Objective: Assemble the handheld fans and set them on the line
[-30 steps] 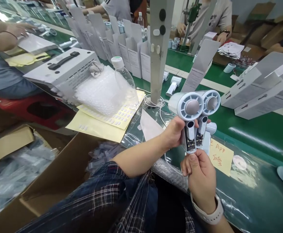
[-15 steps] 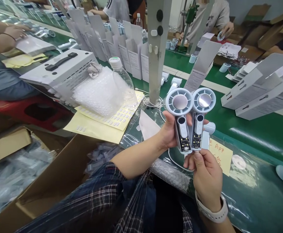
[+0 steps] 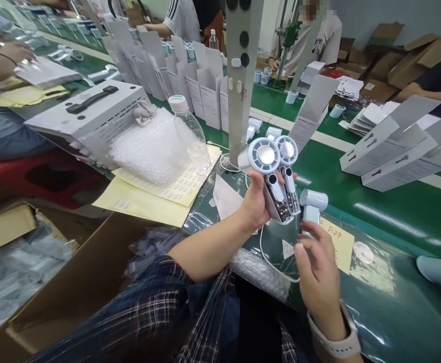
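Note:
My left hand (image 3: 256, 202) is wrapped round two light-blue handheld fans side by side, their round heads up. The nearer handheld fan (image 3: 275, 194) and the farther handheld fan (image 3: 290, 189) both show a bare circuit board in an uncovered handle. Apart from them, my right hand (image 3: 321, 275) holds nothing, its fingers bent and spread. Just beyond its fingertips lies another light-blue fan (image 3: 314, 200) on the bench, partly hidden by the hand. A white cable (image 3: 268, 252) curves over the bench below the fans.
A metal post (image 3: 239, 96) rises behind the fans. To the left are a plastic bottle (image 3: 190, 126), bubble wrap (image 3: 141, 151), yellow sticker sheets (image 3: 141, 201) and a white handled box (image 3: 88, 108). White cartons (image 3: 390, 136) stand at right. Co-workers sit around the line.
My right hand has let go of the fans' lower ends and drawn away, fingers opening. My left hand has moved the two fans slightly left and turned them.

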The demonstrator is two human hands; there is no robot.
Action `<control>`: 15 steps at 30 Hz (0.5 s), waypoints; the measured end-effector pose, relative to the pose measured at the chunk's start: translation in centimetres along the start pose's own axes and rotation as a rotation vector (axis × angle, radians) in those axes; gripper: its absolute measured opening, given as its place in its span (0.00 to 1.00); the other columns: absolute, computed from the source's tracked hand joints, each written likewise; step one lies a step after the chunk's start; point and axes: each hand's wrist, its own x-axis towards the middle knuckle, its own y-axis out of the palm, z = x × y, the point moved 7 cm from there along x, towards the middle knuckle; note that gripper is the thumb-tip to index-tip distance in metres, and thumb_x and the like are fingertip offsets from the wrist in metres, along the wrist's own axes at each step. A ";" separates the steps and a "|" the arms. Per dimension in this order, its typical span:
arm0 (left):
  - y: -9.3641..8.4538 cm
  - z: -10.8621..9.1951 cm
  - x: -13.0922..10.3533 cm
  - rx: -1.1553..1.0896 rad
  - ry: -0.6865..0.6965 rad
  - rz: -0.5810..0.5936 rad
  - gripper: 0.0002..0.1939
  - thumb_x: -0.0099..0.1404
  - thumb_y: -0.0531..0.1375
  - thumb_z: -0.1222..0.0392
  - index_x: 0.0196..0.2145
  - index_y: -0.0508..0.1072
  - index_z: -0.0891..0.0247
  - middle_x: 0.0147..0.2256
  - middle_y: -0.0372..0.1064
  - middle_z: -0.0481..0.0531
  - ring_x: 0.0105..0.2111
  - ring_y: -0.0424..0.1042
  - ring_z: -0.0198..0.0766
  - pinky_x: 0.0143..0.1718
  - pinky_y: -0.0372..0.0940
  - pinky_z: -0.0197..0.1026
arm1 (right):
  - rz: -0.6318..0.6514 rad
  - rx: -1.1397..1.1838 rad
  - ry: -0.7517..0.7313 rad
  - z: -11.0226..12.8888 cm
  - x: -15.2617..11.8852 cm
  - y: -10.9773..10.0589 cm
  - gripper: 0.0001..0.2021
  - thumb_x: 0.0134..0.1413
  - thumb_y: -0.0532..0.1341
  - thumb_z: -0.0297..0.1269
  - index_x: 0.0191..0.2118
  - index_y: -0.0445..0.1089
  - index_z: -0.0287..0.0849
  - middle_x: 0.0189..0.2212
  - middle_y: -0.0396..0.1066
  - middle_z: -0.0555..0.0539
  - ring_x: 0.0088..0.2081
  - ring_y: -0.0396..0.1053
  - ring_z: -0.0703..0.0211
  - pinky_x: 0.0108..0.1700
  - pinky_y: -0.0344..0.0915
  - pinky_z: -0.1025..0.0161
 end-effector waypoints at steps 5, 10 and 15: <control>1.1 1.5 -1.2 0.195 -0.049 0.124 0.47 0.38 0.62 0.11 0.23 0.74 0.64 0.36 0.78 0.61 0.41 0.79 0.51 0.42 0.73 0.47 | -0.223 -0.011 0.013 3.4 2.4 -3.1 0.20 0.60 0.69 0.45 0.54 0.71 0.43 0.50 0.75 0.38 0.46 0.75 0.46 0.44 0.71 0.49; 1.2 1.9 -1.9 0.255 -0.069 0.137 0.44 0.37 0.68 0.15 0.25 0.77 0.65 0.27 0.74 0.54 0.31 0.75 0.42 0.37 0.70 0.42 | -0.223 0.220 0.080 5.8 3.3 -1.6 0.13 0.54 0.72 0.37 0.44 0.72 0.44 0.43 0.76 0.42 0.36 0.74 0.55 0.36 0.71 0.56; 1.2 2.0 -2.2 0.276 -0.118 0.167 0.42 0.37 0.72 0.20 0.31 0.81 0.64 0.29 0.74 0.53 0.32 0.73 0.42 0.38 0.70 0.44 | -0.254 0.251 0.095 5.5 3.3 -0.8 0.15 0.54 0.73 0.36 0.44 0.71 0.44 0.42 0.74 0.43 0.34 0.74 0.57 0.35 0.72 0.57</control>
